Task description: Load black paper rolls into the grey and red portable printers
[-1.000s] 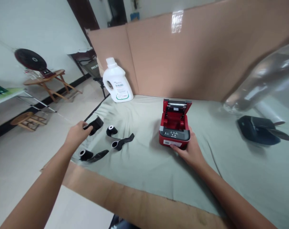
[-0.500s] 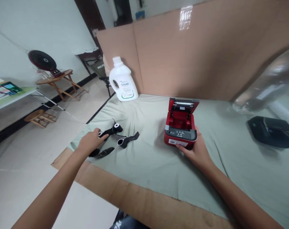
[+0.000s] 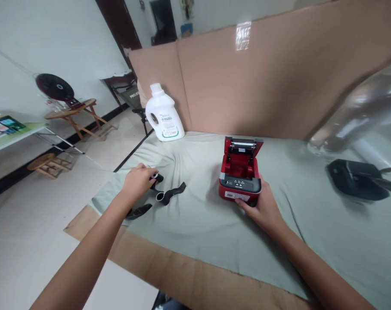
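Observation:
My left hand (image 3: pixel 139 183) is closed at the end of a black ribbon roll (image 3: pixel 158 177) with a white core; its fingertips are partly hidden. Just in front lies a second black roll (image 3: pixel 161 197), its loose strip stretched out to the right. Another black strip (image 3: pixel 140 212) lies nearer the table edge, partly behind my left wrist. With my right hand (image 3: pixel 265 204) I grip the front right corner of a small red label printer (image 3: pixel 239 196), thumb on its front face. The printer rests on the cloth, lid raised, its red inner bay showing no roll.
A white jug (image 3: pixel 165 114) stands at the back left, before a cardboard screen (image 3: pixel 215 86). To the right lie a black device (image 3: pixel 358 178) and a large clear plastic wrap (image 3: pixel 357 112). Green cloth (image 3: pixel 198 228) covers the table up to its wooden front edge (image 3: pixel 169 262).
My left hand has moved right and away from me, onto the end of the farther black roll. My right hand stays on the printer. The whole view has shifted slightly.

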`<control>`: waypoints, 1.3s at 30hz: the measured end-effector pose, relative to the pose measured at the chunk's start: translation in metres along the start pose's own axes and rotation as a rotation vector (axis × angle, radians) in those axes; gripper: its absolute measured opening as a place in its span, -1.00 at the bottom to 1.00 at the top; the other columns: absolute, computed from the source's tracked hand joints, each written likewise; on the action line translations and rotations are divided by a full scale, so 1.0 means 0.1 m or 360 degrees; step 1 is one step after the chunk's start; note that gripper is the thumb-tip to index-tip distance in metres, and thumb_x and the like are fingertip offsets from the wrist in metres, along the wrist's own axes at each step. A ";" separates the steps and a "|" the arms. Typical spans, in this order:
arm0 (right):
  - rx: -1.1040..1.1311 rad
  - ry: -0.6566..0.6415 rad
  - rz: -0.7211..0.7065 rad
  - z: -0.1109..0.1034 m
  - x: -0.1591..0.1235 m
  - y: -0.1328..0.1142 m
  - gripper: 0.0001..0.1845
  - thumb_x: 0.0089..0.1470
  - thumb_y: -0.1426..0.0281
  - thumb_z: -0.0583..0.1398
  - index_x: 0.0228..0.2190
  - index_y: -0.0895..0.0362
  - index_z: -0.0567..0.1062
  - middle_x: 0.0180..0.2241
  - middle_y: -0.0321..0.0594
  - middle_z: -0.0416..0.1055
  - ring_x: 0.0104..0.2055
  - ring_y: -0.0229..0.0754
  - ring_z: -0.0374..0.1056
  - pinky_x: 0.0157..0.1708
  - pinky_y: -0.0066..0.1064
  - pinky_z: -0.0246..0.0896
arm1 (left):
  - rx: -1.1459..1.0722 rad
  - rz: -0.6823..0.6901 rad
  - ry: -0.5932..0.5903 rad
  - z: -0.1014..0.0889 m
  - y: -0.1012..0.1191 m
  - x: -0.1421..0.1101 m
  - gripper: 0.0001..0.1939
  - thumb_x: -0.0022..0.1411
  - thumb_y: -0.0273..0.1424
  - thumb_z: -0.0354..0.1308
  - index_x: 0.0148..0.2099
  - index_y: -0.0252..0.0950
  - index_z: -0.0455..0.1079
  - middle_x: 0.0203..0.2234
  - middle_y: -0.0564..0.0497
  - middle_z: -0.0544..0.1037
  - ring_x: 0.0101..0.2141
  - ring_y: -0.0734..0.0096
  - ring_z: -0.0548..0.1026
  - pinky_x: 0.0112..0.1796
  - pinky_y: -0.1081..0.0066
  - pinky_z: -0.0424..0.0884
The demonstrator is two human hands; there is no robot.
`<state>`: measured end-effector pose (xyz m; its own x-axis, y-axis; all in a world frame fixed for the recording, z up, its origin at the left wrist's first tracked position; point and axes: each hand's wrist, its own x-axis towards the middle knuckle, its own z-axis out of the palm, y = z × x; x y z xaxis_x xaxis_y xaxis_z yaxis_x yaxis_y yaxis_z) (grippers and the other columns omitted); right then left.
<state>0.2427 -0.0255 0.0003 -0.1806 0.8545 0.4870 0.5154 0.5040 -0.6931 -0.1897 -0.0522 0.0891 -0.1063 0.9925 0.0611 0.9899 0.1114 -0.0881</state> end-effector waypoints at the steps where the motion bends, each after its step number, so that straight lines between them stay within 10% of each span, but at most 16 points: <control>1: -0.0038 0.0068 -0.0018 -0.06 -0.01 -0.05 0.10 -0.01 0.04 0.41 0.39 0.05 0.06 0.25 0.15 0.21 0.19 0.32 0.29 0.05 0.23 0.33 | -0.0027 -0.0038 0.0086 -0.05 0.04 -0.05 -0.72 0.24 -0.36 0.14 -0.05 -0.18 0.58 -0.23 -0.14 0.61 -0.02 -0.06 0.50 -0.16 0.21 0.40; 5: 0.0063 0.0339 -0.0158 -0.44 0.12 -0.59 -0.05 0.10 0.10 0.35 0.39 -0.10 0.09 0.24 0.04 0.29 0.13 0.24 0.36 0.00 0.16 0.37 | -0.0323 -0.0008 0.0835 -0.24 0.44 -0.26 -0.78 0.34 -0.30 0.14 -0.03 -0.24 0.49 -0.24 -0.09 0.58 -0.20 0.16 0.56 -0.22 0.29 0.43; 9: 0.0158 -0.0031 0.0065 -0.68 0.45 -1.29 -0.74 0.26 0.12 0.20 -0.11 -0.07 0.58 -0.24 -0.16 0.58 -0.16 0.10 0.51 -0.22 -0.06 0.42 | -0.0625 0.0511 0.1550 -0.37 1.23 -0.35 -0.86 0.30 -0.43 0.23 -0.08 -0.24 0.41 -0.35 -0.02 0.55 -0.33 0.34 0.54 -0.31 0.38 0.44; 14: 0.0245 -0.0712 0.0295 -0.65 0.87 -1.53 -0.61 0.27 0.16 0.12 -0.51 0.09 0.47 -0.52 -0.27 0.40 -0.47 -0.17 0.32 -0.51 -0.36 0.18 | -0.0781 0.0929 0.1709 -0.47 2.02 -0.28 -0.78 0.29 -0.50 0.25 -0.05 -0.23 0.36 -0.37 -0.04 0.55 -0.36 0.31 0.53 -0.37 0.36 0.45; 19: 0.0605 -0.0752 0.0467 -0.54 1.07 -1.37 -0.72 0.19 0.15 0.21 -0.40 0.10 0.46 -0.42 -0.27 0.41 -0.37 -0.16 0.35 -0.39 -0.34 0.28 | -0.0793 0.0928 0.1801 -0.38 2.16 -0.16 -0.82 0.31 -0.47 0.27 -0.06 -0.24 0.40 -0.38 -0.05 0.56 -0.37 0.31 0.53 -0.37 0.35 0.42; 26: 0.0765 -0.0700 0.0732 -0.39 1.22 -1.03 -0.78 0.06 0.24 0.28 -0.29 0.11 0.51 -0.40 -0.30 0.42 -0.43 -0.26 0.35 -0.40 -0.41 0.31 | -0.0920 0.0857 0.1554 -0.22 2.11 -0.02 -0.74 0.30 -0.38 0.31 0.04 -0.22 0.51 -0.10 -0.09 0.64 -0.16 0.21 0.56 -0.13 0.28 0.47; 33: 0.0640 -0.0653 0.0971 -0.43 1.27 -0.70 -0.78 0.09 0.35 0.20 -0.21 0.01 0.59 -0.24 -0.24 0.52 -0.32 -0.16 0.43 -0.37 -0.38 0.32 | -0.1450 0.0309 0.0558 -0.14 2.22 0.04 -0.58 0.32 -0.32 0.23 0.20 -0.22 0.46 -0.08 -0.11 0.63 -0.06 0.10 0.54 -0.03 0.18 0.47; 39: 0.0374 -0.0771 0.0832 -0.31 1.28 -0.62 -0.77 0.20 0.35 0.12 -0.18 0.09 0.54 -0.22 -0.20 0.51 -0.32 -0.17 0.42 -0.30 -0.36 0.33 | -0.1845 0.0216 0.0285 -0.03 2.36 -0.05 -0.52 0.30 -0.37 0.18 0.26 -0.18 0.37 -0.15 -0.05 0.64 -0.10 0.19 0.58 -0.10 0.29 0.46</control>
<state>0.2132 0.0491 0.1223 -0.3377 0.9223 -0.1879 0.4528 -0.0159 -0.8915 0.0447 -0.0313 0.0707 -0.0702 0.9610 0.2676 0.4958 -0.1991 0.8453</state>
